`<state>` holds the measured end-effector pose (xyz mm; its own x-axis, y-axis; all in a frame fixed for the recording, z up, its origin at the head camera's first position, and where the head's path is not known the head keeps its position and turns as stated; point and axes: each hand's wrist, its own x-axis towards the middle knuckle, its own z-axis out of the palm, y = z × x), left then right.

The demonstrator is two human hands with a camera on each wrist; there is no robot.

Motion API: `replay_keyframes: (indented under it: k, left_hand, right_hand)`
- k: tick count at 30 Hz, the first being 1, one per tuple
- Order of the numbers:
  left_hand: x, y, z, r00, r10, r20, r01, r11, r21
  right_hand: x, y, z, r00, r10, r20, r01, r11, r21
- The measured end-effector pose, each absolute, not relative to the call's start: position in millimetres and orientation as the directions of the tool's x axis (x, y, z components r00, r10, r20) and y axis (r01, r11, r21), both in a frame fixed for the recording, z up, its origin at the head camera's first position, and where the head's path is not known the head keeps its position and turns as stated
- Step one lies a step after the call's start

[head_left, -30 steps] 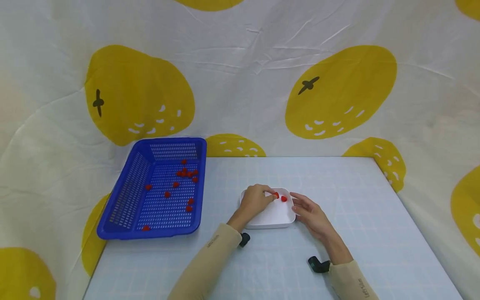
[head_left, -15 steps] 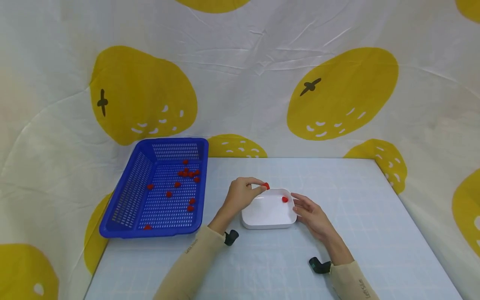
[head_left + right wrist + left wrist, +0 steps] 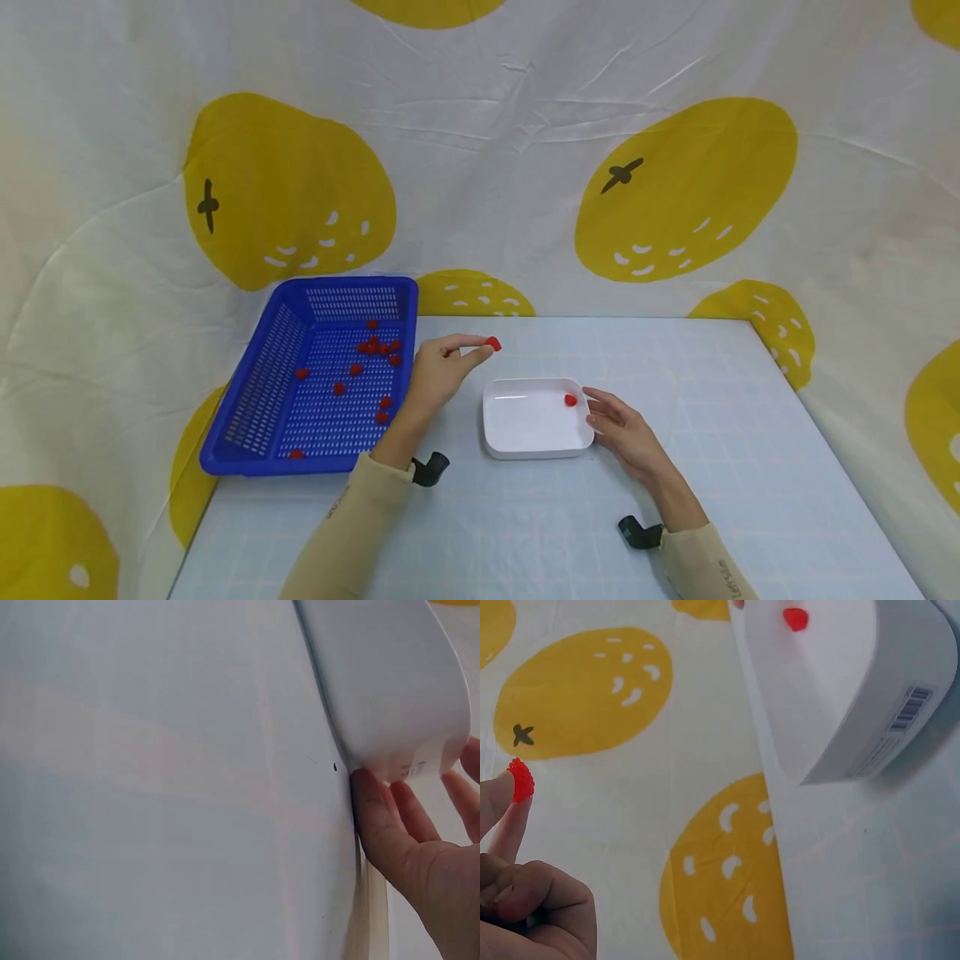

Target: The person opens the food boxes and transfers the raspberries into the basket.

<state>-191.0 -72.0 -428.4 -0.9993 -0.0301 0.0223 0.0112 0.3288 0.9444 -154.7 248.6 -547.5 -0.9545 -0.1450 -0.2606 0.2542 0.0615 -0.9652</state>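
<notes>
My left hand hangs above the table between the blue basket and the white dish. It pinches a small red berry between thumb and forefinger, seen close in the left wrist view. One red berry lies in the far right corner of the dish, also visible from the left wrist. My right hand rests on the table with straight fingers against the dish's right side.
Several red berries are scattered on the blue basket's floor. The pale blue table meets a white cloth with yellow fruit prints at the back and sides. The basket overhangs the table's left edge.
My left hand has lifted a red berry out of the white dish and carried it up and leftward toward the basket. The right hand stays against the dish.
</notes>
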Motion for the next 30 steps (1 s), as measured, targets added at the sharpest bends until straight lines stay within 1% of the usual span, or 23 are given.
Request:
replay_keyframes:
  k: [4, 9, 12, 25, 30]
  left_hand:
    - [-189, -90, -421, -0.998, -0.054, 0.036, 0.019, 0.285, 0.958]
    - [-188, -118, -416, -0.991, -0.064, 0.117, 0.096, 0.267, 0.959]
    - [-188, -136, -414, -0.985, -0.083, 0.149, 0.122, 0.273, 0.954]
    - [-184, -212, -409, -0.976, -0.188, 0.112, 0.029, 0.395, 0.918]
    - [-185, -230, -411, -0.958, -0.253, 0.134, 0.011, 0.433, 0.901]
  right_hand:
    - [-154, 248, -547, -0.955, -0.143, -0.259, 0.253, 0.063, -0.966]
    - [-154, 248, -547, -0.956, -0.143, -0.257, 0.250, 0.067, -0.966]
    - [-154, 249, -548, -0.955, -0.145, -0.259, 0.251, 0.069, -0.965]
    - [-154, 248, -547, -0.954, -0.151, -0.259, 0.252, 0.059, -0.966]
    - [-155, 248, -547, -0.954, -0.147, -0.262, 0.255, 0.063, -0.965]
